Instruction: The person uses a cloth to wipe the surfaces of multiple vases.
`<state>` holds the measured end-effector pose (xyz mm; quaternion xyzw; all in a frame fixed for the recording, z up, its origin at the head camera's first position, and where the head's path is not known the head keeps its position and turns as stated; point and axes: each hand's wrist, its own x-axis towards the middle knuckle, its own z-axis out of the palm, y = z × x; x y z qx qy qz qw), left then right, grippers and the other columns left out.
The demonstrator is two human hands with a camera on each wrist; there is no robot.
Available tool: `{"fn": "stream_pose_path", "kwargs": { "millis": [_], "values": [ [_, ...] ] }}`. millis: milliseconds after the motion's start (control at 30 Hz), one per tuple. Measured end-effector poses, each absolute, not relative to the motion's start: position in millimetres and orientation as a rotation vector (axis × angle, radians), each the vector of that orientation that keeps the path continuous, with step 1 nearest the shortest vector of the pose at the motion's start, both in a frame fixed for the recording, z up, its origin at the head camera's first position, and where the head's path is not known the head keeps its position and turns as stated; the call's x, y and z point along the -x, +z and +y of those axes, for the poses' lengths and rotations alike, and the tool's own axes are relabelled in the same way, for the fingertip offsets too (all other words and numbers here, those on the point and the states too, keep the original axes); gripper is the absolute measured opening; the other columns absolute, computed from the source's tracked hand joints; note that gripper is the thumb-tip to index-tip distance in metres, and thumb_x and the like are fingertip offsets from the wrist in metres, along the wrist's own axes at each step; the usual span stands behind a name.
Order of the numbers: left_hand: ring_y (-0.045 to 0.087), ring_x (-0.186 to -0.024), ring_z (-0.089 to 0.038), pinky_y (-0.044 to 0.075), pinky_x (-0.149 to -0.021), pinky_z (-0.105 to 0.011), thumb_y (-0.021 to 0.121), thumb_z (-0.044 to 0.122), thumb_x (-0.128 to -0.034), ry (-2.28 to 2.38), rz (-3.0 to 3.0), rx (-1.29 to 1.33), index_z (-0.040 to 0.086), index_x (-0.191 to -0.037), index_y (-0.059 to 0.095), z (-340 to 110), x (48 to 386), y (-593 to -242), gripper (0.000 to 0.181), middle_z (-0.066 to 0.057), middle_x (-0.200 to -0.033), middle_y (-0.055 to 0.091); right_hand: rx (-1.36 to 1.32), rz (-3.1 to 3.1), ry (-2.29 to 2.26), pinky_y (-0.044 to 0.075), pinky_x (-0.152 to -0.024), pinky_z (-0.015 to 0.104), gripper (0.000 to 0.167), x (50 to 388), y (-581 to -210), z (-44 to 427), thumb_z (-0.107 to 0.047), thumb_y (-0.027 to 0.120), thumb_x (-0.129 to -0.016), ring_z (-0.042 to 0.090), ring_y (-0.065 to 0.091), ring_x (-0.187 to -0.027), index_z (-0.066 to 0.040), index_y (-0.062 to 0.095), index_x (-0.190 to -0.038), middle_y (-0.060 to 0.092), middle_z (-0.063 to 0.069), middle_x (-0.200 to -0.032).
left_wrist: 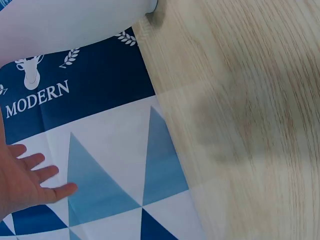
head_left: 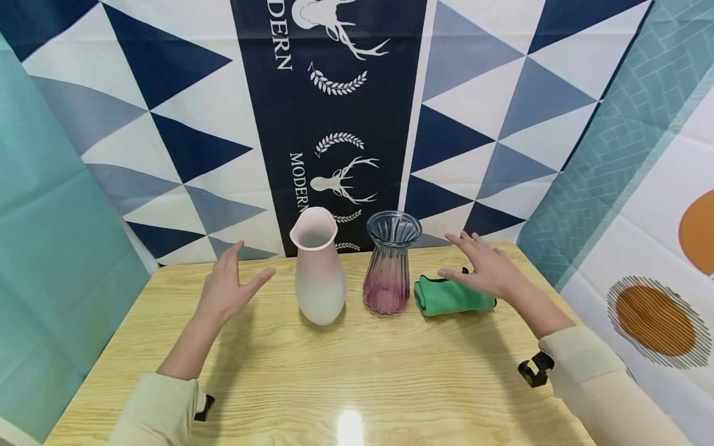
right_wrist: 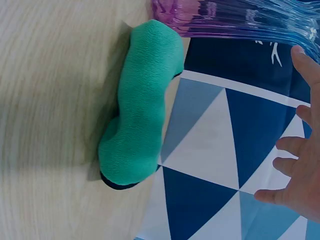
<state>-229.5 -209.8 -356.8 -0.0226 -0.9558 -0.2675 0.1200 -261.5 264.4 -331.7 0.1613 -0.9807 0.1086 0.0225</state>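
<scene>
A white vase with a pinkish wavy rim (head_left: 320, 279) stands upright on the wooden table. Just right of it is a ribbed glass vase (head_left: 387, 272), blue at the top and purple below. A rolled green cloth with dark edging (head_left: 453, 296) lies beside the glass vase; the right wrist view shows the same cloth (right_wrist: 137, 105) whole. My left hand (head_left: 229, 288) hovers left of the white vase, fingers extended and thumb spread, touching nothing. Over the green cloth, my right hand (head_left: 485, 266) is held with spread fingers, apart from the glass vase and holding nothing.
The light wooden table (head_left: 334, 378) ends at a patterned cloth backdrop (head_left: 334, 124) close behind the vases. Teal fabric (head_left: 61, 235) hangs on the left side, and a white sheet with orange circles (head_left: 613, 260) on the right. Each wrist wears a small dark device (head_left: 537, 369).
</scene>
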Motion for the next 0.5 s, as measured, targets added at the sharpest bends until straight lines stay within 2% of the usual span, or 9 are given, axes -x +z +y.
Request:
{"fn": "stream_pose_path", "kwargs": {
  "millis": [167, 333, 500],
  "values": [
    [0.028, -0.136, -0.043, 0.03, -0.104, -0.064, 0.054, 0.064, -0.0824, -0.962, -2.736, 0.106, 0.007, -0.148, 0.019, -207.2, 232.3, -362.6, 0.094, -0.023, -0.15, 0.025, -0.554, -3.042, 0.312, 0.027, -0.096, 0.073, 0.085, 260.1, -339.4, 261.9, -0.064, 0.051, -0.085, 0.047, 0.023, -0.136, -0.017, 0.022, -0.149, 0.022, 0.027, -0.151],
    [0.031, -0.135, -0.039, 0.031, -0.104, -0.062, 0.058, 0.061, -0.0817, -1.032, -2.691, 0.15, 0.009, -0.147, 0.023, -200.6, 234.0, -370.0, 0.091, -0.02, -0.148, 0.029, -0.58, -3.05, 0.309, 0.027, -0.092, 0.076, 0.085, 260.4, -349.8, 261.9, -0.062, 0.055, -0.084, 0.049, 0.029, -0.133, -0.016, 0.025, -0.148, 0.026, 0.027, -0.149],
    [0.034, -0.134, -0.035, 0.033, -0.104, -0.06, 0.062, 0.058, -0.0809, -1.118, -2.638, 0.175, 0.01, -0.147, 0.024, -195.0, 234.3, -375.5, 0.09, -0.018, -0.147, 0.031, -0.593, -3.065, 0.345, 0.031, -0.093, 0.072, 0.081, 260.0, -360.9, 261.2, -0.057, 0.058, -0.085, 0.049, 0.032, -0.131, -0.014, 0.028, -0.147, 0.032, 0.026, -0.147]
  ]
}}
